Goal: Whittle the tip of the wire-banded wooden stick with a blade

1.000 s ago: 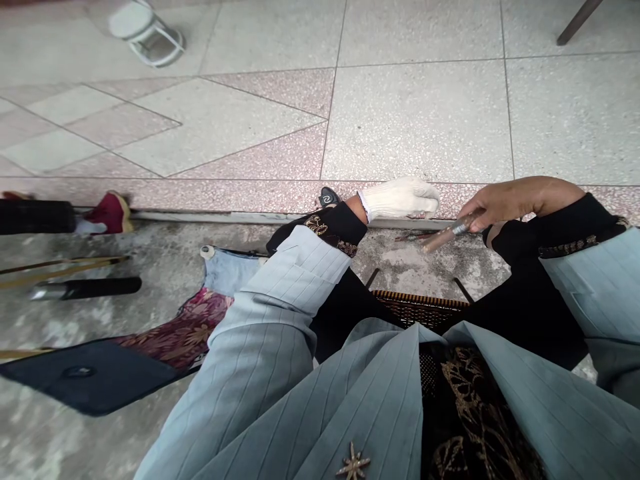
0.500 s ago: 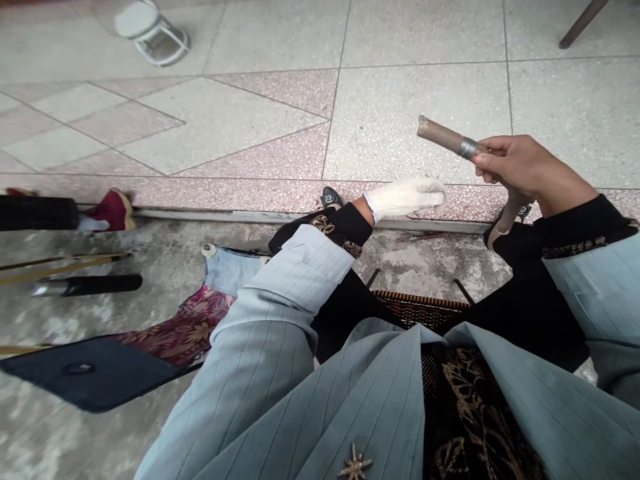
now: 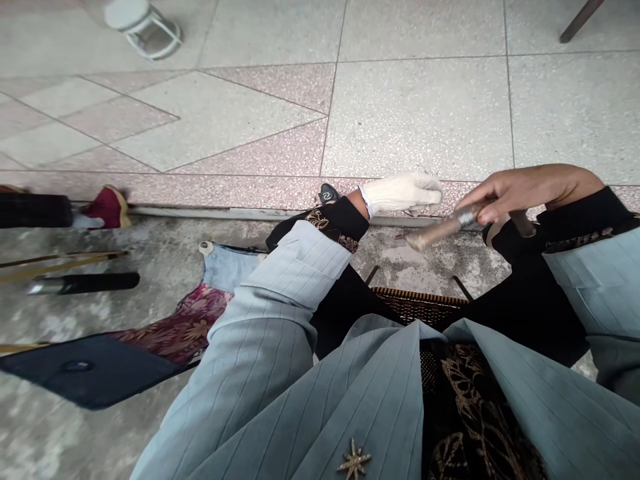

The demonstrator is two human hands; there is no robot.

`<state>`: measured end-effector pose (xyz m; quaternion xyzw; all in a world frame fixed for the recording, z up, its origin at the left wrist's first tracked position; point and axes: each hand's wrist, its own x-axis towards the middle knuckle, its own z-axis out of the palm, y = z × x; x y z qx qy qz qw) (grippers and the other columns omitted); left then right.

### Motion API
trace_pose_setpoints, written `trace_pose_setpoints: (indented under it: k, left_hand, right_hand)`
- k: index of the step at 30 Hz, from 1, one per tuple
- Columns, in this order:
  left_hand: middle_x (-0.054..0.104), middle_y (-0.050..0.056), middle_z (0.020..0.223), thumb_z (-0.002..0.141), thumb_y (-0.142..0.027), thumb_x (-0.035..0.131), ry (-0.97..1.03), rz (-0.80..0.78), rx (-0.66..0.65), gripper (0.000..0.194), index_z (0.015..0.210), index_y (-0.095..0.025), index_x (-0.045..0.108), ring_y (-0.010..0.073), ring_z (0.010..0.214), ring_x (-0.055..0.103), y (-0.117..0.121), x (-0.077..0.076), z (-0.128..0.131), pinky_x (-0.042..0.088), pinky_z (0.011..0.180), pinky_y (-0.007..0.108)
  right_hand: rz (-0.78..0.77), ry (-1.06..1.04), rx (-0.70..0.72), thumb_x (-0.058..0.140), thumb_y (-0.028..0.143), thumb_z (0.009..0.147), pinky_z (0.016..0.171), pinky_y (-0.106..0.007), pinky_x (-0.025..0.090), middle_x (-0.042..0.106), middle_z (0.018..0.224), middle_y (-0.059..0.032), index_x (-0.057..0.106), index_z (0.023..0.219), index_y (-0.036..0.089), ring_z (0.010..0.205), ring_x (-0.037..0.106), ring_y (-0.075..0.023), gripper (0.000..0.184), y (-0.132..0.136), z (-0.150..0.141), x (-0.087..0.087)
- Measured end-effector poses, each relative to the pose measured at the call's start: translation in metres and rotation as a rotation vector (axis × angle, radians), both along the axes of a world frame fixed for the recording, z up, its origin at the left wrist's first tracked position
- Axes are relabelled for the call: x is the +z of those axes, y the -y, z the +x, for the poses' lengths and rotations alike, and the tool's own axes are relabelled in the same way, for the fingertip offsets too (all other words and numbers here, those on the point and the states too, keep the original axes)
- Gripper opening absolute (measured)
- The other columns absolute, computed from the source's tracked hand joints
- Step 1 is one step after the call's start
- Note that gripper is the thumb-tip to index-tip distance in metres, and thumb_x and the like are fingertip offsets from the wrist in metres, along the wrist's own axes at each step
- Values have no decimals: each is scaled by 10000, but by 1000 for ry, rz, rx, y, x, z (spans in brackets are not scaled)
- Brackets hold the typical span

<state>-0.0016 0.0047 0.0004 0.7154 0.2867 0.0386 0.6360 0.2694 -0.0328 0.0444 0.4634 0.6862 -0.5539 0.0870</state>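
Observation:
My left hand (image 3: 407,192) wears a white knit glove and rests low at the step edge, fingers curled over something I cannot make out. My bare right hand (image 3: 520,193) grips a brown wooden handle (image 3: 440,230) with a metal ring around it; the handle points down and left, its end close under the gloved hand. A thin dark piece (image 3: 415,235) lies on the concrete just below both hands. My grey striped sleeves and dark trousers fill the lower view.
A woven rattan seat (image 3: 420,305) shows between my knees. Left on the concrete lie patterned cloth (image 3: 193,320), a dark flat pad (image 3: 80,373), a black-handled tool (image 3: 85,283) and thin sticks (image 3: 60,260). A white stool (image 3: 143,23) stands on the tiled floor.
My right hand raised the handle up over the tiles half a second ago, then swung it back down beside the gloved hand. The left hand stayed in place.

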Motion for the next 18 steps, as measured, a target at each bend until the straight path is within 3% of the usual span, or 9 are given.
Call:
trace_pose_setpoints:
  k: [3, 6, 9, 14, 16, 18]
  left_hand:
    - [493, -68, 605, 1156, -281, 594, 143, -120, 77, 286, 922, -168, 714, 80, 582, 401, 2, 3, 0, 455, 637, 259]
    - [369, -105, 564, 1176, -378, 587, 199, -152, 157, 349, 916, -170, 693, 76, 513, 332, 3, 5, 2, 394, 541, 225]
    - [365, -100, 537, 1157, -401, 631, 162, -190, 159, 363, 889, -163, 691, 65, 465, 285, 5, 5, 6, 247, 460, 226]
    - [362, -99, 502, 1166, -353, 594, 110, -271, 114, 332, 921, -159, 706, 62, 412, 239, 12, 5, 11, 161, 415, 238]
    - [367, -97, 496, 1169, -296, 562, 80, -270, 90, 333, 907, -153, 710, 58, 406, 240, 14, 8, 12, 148, 419, 233]
    - [422, -82, 521, 1157, -241, 568, 60, -239, 70, 335, 879, -136, 724, 47, 422, 276, 15, 11, 12, 175, 443, 221]
  right_hand:
    - [104, -208, -395, 842, 697, 848, 710, -370, 536, 680, 943, -49, 783, 1145, 276, 834, 629, -229, 519, 7, -5, 12]
    - [224, -336, -682, 869, 662, 872, 722, -351, 500, 614, 902, -48, 652, 951, 269, 810, 523, -201, 456, 7, -13, 12]
    - [265, -343, -763, 890, 567, 894, 766, -348, 488, 581, 870, -35, 605, 878, 253, 777, 486, -171, 425, 4, -21, 7]
    - [341, -226, -777, 767, 459, 990, 782, -356, 499, 595, 880, -44, 597, 929, 243, 754, 480, -160, 282, -1, -27, 3]
    - [410, -82, -770, 707, 383, 1002, 805, -380, 516, 649, 928, -78, 656, 1019, 219, 784, 535, -177, 173, -3, -24, -1]
    - [489, 153, -675, 681, 344, 986, 847, -436, 531, 717, 1006, -124, 747, 1154, 185, 854, 618, -229, 240, -6, -19, -6]
